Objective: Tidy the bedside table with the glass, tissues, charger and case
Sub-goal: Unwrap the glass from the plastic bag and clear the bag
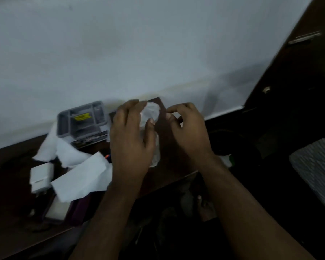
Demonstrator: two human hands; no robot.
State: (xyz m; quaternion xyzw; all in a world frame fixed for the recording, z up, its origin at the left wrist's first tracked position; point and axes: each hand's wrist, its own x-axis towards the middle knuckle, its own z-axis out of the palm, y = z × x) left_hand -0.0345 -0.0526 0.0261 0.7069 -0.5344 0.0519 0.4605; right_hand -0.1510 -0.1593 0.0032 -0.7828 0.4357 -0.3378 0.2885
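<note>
A clear glass (152, 111) stands near the back edge of the dark wooden bedside table (11, 184); the picture is blurred. My left hand (129, 139) wraps round its left side, thumb on the rim. My right hand (186, 128) hovers just right of the rim with curled, spread fingers and holds nothing. Crumpled white tissues (81, 177) lie spread over the left half of the table. To their left lies a white charger (41, 176). A dark purple case (81, 207) sits at the front edge, partly under a tissue.
A grey compartment tray (83, 121) with a yellow label stands against the white wall behind the tissues. An orange-tipped pen (107, 156) peeks from under a tissue. A patterned mattress (317, 166) is at the right, and a bare foot (204, 209) is on the dark floor below.
</note>
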